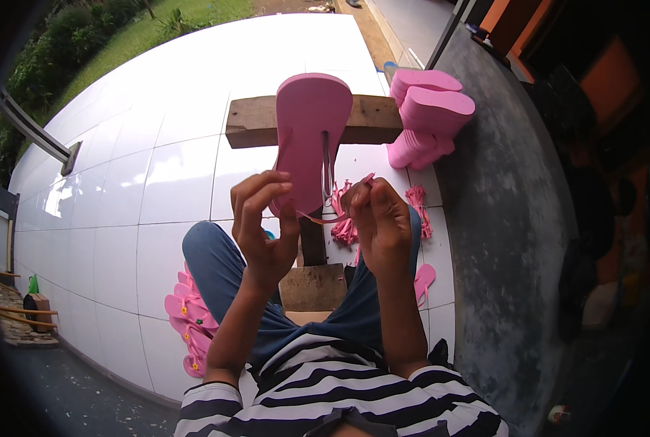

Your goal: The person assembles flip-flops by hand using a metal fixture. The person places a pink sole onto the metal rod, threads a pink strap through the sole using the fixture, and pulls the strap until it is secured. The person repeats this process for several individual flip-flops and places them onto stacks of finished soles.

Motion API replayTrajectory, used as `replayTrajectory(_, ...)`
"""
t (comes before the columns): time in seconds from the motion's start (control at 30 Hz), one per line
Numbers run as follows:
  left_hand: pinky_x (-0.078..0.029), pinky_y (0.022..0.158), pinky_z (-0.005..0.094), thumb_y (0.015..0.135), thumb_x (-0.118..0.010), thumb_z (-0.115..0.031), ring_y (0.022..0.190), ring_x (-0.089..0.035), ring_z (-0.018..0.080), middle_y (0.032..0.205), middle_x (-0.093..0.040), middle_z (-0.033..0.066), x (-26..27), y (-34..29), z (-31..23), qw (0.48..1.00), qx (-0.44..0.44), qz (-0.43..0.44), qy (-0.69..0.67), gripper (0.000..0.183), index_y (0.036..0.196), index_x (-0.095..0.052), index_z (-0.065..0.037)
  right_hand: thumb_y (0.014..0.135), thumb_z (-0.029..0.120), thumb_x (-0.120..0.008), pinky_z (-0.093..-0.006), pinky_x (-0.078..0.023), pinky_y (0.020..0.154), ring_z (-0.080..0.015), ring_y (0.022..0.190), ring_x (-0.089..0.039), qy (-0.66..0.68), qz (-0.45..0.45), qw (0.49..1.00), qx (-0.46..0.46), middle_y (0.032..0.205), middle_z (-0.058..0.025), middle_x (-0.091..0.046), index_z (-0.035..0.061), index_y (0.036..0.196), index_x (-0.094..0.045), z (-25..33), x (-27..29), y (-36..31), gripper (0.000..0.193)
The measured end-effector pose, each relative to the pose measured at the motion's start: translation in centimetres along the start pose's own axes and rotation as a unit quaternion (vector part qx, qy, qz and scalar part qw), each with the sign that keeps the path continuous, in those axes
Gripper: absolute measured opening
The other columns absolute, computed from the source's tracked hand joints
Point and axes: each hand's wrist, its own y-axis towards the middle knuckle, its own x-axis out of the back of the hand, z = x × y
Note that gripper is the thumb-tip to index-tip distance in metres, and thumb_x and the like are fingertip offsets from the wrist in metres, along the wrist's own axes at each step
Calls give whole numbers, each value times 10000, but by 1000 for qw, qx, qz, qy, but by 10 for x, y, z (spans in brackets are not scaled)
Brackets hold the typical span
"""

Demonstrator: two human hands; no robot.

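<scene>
A pink flip-flop sole stands out over a wooden beam in front of me. A thin metal hook-like tool sits against its right side. My left hand grips the sole's near end, fingertips over its left edge and thumb below. With bent fingers, my right hand pinches a pink rubber strap. That strap curves beneath the sole's near end toward my left thumb; whether it is fixed to the sole I cannot tell.
Stacked pink soles stand by the beam's right end. Bundles of pink straps lie on the white tiles. Finished pink flip-flops are piled left of my leg, and one more flip-flop lies at right. A wooden seat block is between my legs.
</scene>
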Motion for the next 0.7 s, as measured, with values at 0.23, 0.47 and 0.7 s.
replayTrajectory(0.23, -513, 866, 390, 939, -640, -230, 952, -685, 259, 940, -709, 134, 1, 107, 10, 979, 75, 189, 28, 274, 1091, -645, -3, 1040, 368, -474, -282, -391, 711, -109, 746, -459, -69, 210, 973, -67, 809, -36, -550, 13, 866, -582, 8, 1, 11, 409)
replayTrajectory(0.47, -540, 694, 303, 950, -637, -218, 796, -709, 175, 836, -714, 148, -4, 119, 5, 956, 133, 257, -51, 240, 1038, -609, 4, 1018, 381, -522, -287, -395, 692, -109, 725, -474, 10, 242, 969, -53, 797, -37, -566, 19, 843, -581, -25, 16, 19, 406)
replayTrajectory(0.7, -539, 680, 311, 969, -610, -277, 788, -686, 169, 851, -690, 141, -2, 116, 4, 949, 160, 267, -42, 304, 1073, -589, 8, 990, 434, -554, -277, -366, 630, -88, 676, -447, 85, 200, 976, -18, 795, -40, -572, 5, 849, -597, -32, 15, 14, 453)
